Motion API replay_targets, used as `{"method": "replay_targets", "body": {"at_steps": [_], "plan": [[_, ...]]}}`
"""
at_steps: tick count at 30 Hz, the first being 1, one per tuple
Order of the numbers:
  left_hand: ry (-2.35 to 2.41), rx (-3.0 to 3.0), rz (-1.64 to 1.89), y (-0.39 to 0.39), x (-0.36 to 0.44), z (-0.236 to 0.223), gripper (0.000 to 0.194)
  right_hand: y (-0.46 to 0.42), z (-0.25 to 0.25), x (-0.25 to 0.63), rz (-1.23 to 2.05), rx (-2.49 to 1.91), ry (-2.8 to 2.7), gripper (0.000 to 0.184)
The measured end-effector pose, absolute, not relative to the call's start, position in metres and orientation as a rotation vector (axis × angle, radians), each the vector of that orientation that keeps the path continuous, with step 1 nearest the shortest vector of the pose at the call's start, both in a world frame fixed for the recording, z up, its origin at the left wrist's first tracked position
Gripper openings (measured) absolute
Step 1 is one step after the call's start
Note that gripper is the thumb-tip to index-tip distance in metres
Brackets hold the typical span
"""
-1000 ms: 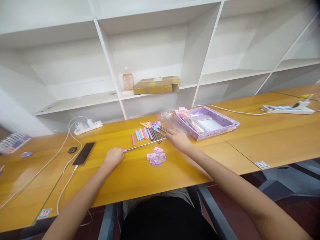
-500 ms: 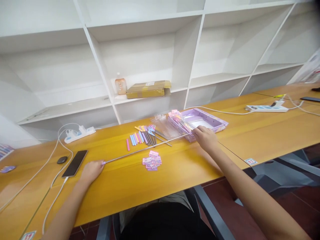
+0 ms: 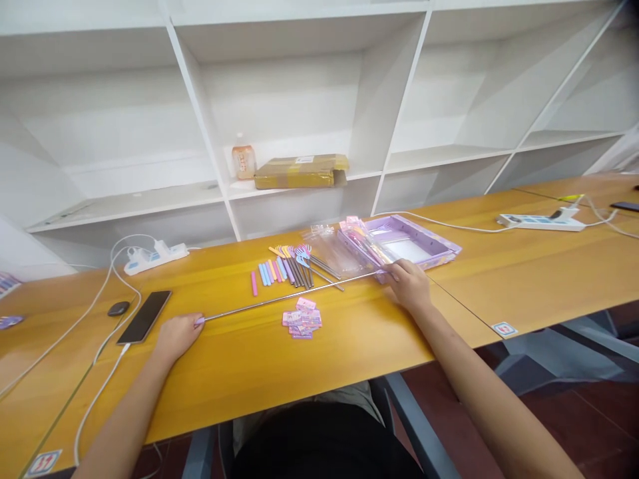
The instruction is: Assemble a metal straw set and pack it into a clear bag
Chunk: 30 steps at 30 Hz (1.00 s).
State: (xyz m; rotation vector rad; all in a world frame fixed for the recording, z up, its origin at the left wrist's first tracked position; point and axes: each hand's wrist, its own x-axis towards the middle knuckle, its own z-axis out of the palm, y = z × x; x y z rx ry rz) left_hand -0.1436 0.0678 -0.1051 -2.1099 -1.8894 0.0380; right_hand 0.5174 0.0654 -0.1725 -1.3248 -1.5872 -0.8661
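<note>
A long, thin telescopic back scratcher is stretched out between my two hands, its metal rod slanting up to the right. My left hand is closed around its left end, where a bit of purple shows at the fingers. At the other end, my right hand pinches the rod beside the purple tray; its tip is hidden by the fingers. Behind the rod lie several back scratchers with claw-shaped heads and a row of coloured handle sleeves. Small pink and purple cards are piled in front.
A purple box tray holds packaged pieces, with clear plastic bags to its left. Near my left hand are a phone, a black mouse and charging cables. Power strips sit left and right. White shelves stand behind.
The camera view has shifted slightly. Both hands keep hold of the back scratcher's ends, with the span between them almost the same.
</note>
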Motion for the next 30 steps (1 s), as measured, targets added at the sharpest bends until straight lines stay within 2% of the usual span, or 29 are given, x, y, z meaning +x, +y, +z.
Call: {"method": "replay_targets", "body": {"at_steps": [7, 14, 18, 23, 27, 30], "plan": [[-1.902, -2.088, 0.031, 0.060, -0.134, -0.103, 0.039, 0.064, -0.172, 0.520, -0.843, -1.307, -1.506, 0.020], [-1.922, -2.119, 0.065, 0.048, -0.111, -0.098, 0.040, 0.051, -0.156, 0.498, -0.846, -1.224, -1.616, 0.027], [-1.913, -2.143, 0.036, 0.047, -0.074, -0.088, 0.042, 0.061, -0.127, 0.451, -0.828, -1.108, -1.853, 0.028], [-1.882, -2.144, -0.084, 0.051, -0.005, -0.077, 0.044, 0.074, -0.096, 0.350, -0.778, -1.029, -1.959, 0.026], [-1.867, -2.173, -0.135, 0.057, 0.027, -0.083, 0.041, 0.072, -0.108, 0.279, -0.686, -0.935, -2.070, 0.018], [-1.860, -2.230, -0.150, 0.059, 0.024, -0.092, 0.035, 0.075, -0.125, 0.267, -0.581, -0.881, -2.112, 0.017]]}}
